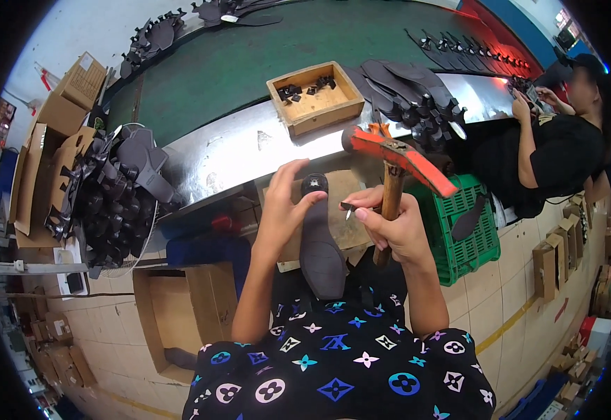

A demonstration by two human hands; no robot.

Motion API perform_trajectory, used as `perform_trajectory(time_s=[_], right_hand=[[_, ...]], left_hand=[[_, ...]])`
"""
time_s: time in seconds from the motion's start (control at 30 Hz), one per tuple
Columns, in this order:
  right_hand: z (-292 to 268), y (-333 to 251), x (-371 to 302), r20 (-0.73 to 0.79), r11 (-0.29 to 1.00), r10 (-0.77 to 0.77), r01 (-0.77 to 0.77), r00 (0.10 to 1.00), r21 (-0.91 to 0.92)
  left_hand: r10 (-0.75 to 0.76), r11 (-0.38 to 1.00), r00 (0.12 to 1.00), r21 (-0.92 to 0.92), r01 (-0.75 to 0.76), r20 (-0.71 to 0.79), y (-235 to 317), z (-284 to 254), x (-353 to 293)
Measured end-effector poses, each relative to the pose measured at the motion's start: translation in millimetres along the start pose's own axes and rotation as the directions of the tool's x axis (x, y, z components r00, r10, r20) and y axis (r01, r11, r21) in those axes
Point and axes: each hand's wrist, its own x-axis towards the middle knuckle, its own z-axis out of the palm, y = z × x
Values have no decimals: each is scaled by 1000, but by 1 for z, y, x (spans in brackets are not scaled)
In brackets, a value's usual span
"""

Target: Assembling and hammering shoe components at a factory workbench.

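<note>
Fig.: dark shoe sole (pixel 321 252) upright over lap, centre. Left hand (pixel 282 210) fingers pinch its top end; right hand (pixel 394 227) clenched round hammer (pixel 398 162) handle, small nail (pixel 349 208) at fingertips. Sole prob. light, flexible, rubbery; best held near edges at upper end. Hammer head-heavy; grip mid-handle.

Brown cardboard boxes (pixel 57 112) stand stacked at the far left, beside the conveyor's end. An open brown carton (pixel 172 311) sits on the tiled floor below the tabletop's near edge, and smaller brown cartons (pixel 554 259) line the floor at right.
</note>
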Motion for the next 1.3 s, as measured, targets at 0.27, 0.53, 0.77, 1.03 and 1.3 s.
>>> perform_trajectory(time_s=[0.27, 0.53, 0.77, 1.03, 1.3], right_hand=[[2, 3, 0, -67, 996, 56, -51, 996, 73], [6, -2, -4, -54, 999, 34, -34, 998, -8], [8, 16, 1, -56, 993, 97, -93, 994, 78], [7, 44, 11, -80, 997, 76, -75, 994, 9], [-9, 59, 62, 36, 924, -236, 236, 971, -300]], left_hand=[[343, 925, 934, -211, -316, 103, 42, -2, -8], [170, 944, 977, -264, -198, -127, 35, 12, -21], [139, 946, 975, -268, -183, -173, 30, 22, -27], [-2, 987, 996, -160, -12, -90, -12, 20, -20], [-38, 997, 999, -75, 36, -23, -35, 23, -1]])
